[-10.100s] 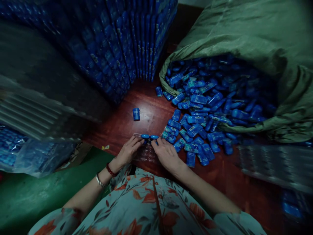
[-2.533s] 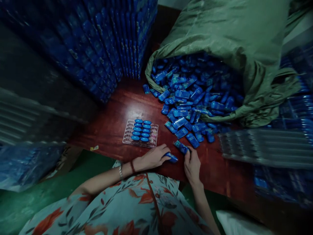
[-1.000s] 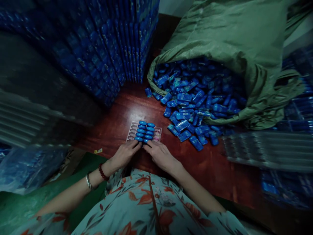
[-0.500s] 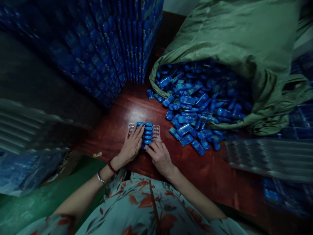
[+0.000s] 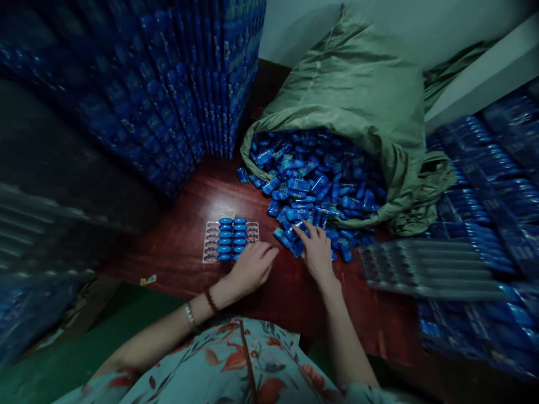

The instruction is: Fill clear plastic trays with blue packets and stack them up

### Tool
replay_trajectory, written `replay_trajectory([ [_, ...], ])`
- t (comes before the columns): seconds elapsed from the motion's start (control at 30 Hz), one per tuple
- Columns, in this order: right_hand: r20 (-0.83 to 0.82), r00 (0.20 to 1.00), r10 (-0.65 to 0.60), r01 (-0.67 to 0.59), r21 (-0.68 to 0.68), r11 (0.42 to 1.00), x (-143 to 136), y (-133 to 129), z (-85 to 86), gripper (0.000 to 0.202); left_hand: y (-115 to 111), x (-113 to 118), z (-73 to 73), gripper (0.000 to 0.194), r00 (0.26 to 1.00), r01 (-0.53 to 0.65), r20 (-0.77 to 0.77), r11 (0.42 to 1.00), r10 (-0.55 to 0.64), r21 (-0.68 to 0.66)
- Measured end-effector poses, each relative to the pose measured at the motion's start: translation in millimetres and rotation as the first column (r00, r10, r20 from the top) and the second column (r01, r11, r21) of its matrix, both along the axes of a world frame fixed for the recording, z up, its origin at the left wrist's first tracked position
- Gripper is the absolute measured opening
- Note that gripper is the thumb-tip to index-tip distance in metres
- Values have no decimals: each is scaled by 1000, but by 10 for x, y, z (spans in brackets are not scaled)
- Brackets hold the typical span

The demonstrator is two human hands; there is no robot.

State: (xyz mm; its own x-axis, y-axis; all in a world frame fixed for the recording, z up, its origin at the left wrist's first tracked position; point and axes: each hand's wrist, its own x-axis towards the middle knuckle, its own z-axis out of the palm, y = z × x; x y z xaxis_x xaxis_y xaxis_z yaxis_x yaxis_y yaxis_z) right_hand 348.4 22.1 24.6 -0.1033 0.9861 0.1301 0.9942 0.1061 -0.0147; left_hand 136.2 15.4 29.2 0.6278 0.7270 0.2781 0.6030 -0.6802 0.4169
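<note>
A clear plastic tray [image 5: 209, 242] lies on the dark red table [image 5: 219, 188], two columns of blue packets [image 5: 225, 234] filling its middle and its outer slots bare. My left hand [image 5: 255, 266] hovers over the tray's lower right corner, fingers curled in; whether they hold anything is hidden. Farther right, my right hand [image 5: 316, 249] touches the near edge of a heap of loose blue packets [image 5: 298, 185] with its fingers apart. The heap spills from the mouth of a green sack [image 5: 349, 84].
Tall stacks of filled blue trays [image 5: 168, 84] rise at the left. Empty grey trays [image 5: 429, 268] lie at the right beside more blue packs [image 5: 484, 185]. A small yellow scrap [image 5: 148, 279] is near the table's front edge.
Both hands have left the tray's packets: the left moved right with fingers curling, the right reached over to the loose heap. The view has shifted, showing more of the right side.
</note>
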Motion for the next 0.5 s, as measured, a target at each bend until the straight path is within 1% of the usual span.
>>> replay_trajectory([
  [0.03,84,995,47,-42,-60,997,49,56,19,56,6,210,1,25,994,21,-105,998,-27,-53],
  [0.1,178,976,129,-104,-140,985,93,146,56,50,50,587,-34,28,958,-31,-286,993,-2,-110],
  [0.13,195,971,141,-111,-158,981,107,172,70,45,85,736,-64,30,939,-65,-344,991,23,-113],
  [0.2,173,979,107,-79,-161,984,149,182,85,34,167,933,-122,31,915,-103,-401,989,53,-106],
  [0.27,54,999,-1,9,-135,991,228,140,75,28,235,1016,-155,30,907,-99,-419,989,45,-108],
  [0.33,-140,979,-146,128,-134,983,323,70,42,26,269,1028,-150,31,903,-84,-430,990,27,-114],
  [0.37,-246,945,-214,182,-146,972,365,33,21,27,273,1018,-137,31,899,-75,-437,990,16,-119],
  [0.43,-457,836,-304,253,-172,952,420,-32,-21,37,263,975,-100,29,894,-50,-447,990,-15,-132],
  [0.5,-661,674,-329,273,-191,943,430,-77,-49,50,243,902,-64,30,907,-10,-417,986,-61,-167],
])
